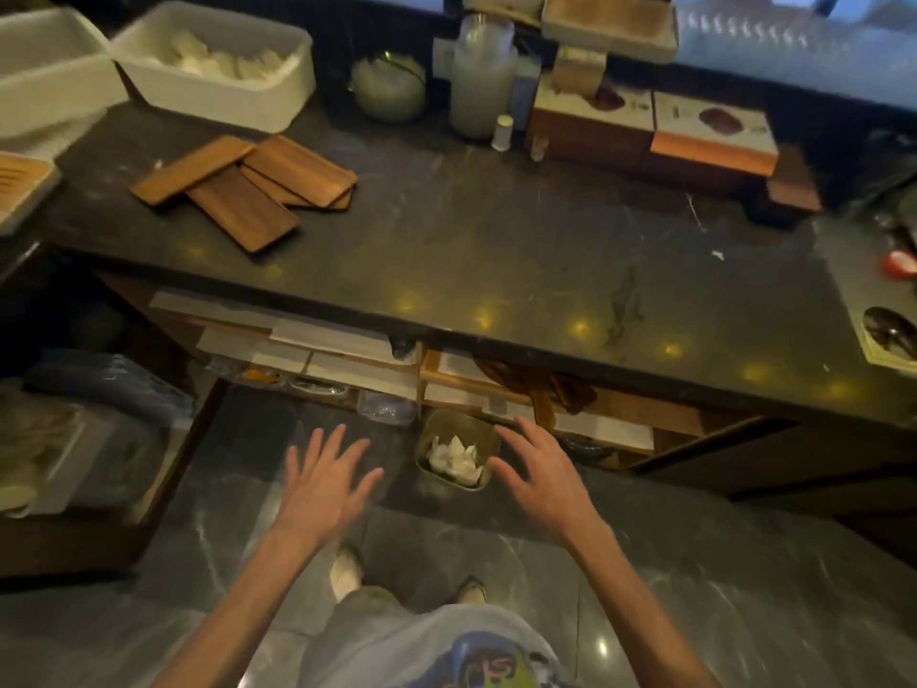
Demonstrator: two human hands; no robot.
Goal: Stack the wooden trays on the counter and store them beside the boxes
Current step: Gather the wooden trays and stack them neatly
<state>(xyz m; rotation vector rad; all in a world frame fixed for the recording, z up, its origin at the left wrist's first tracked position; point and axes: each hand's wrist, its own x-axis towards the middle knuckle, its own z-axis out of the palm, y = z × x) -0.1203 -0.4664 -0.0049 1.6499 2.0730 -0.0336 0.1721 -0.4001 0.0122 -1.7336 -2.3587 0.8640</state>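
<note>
Hovering empty and spread before the counter [496, 250] edge, left hand [325, 481] and right hand [543, 471] sit well short of scattered trays [243, 186].

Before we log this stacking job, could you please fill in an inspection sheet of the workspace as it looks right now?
Surface: dark stone counter, middle bare, light glints near the front edge.
Job's things: wooden trays lying loose and overlapping at the counter's left, not stacked; boxes at the back right.
Clutter: white tubs, round pot, plastic jug, small white bottle.
Grippers: left hand and right hand open, empty, below the counter edge.
Cables: nothing seen.
Surroundings: shelves under the counter, small bin with crumpled paper, dark marbled floor.
</note>
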